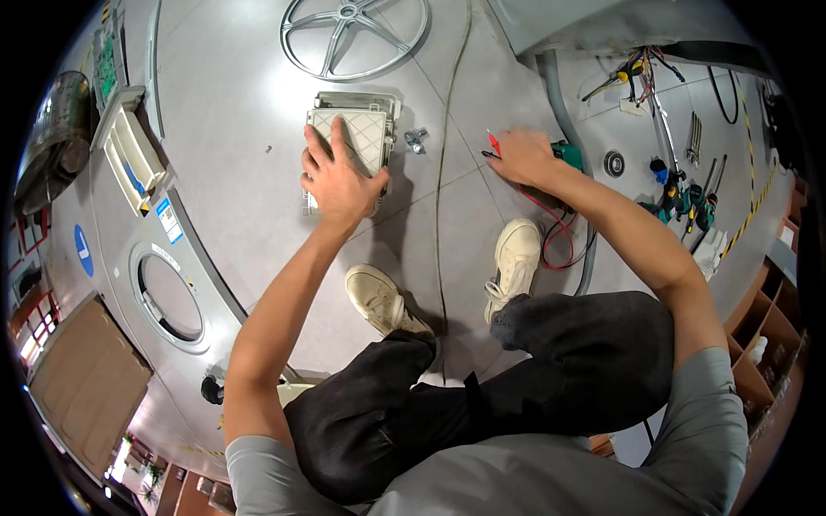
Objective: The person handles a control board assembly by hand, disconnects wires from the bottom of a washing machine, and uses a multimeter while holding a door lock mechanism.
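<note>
My left hand [342, 182] lies spread over a pale plastic housing [366, 138] with a ribbed cover, thumb at its right edge and fingers across the top. A small metal part [416, 139] lies just right of the housing. My right hand [523, 156] is closed around test probes, a red tip [494, 143] and a black tip [490, 155] sticking out to its left. Red and black leads [564, 249] loop down beneath the right forearm. Beside that hand is a teal-green device [568, 155], partly hidden by the hand and wrist.
A spoked metal pulley wheel [348, 12] lies ahead. A thin cable [446, 129] crosses the floor between my shoes, and a grey hose [559, 103] runs at right. Farther right are a bearing [613, 163] and power tools [688, 198]. A washing machine front panel [215, 267] lies left.
</note>
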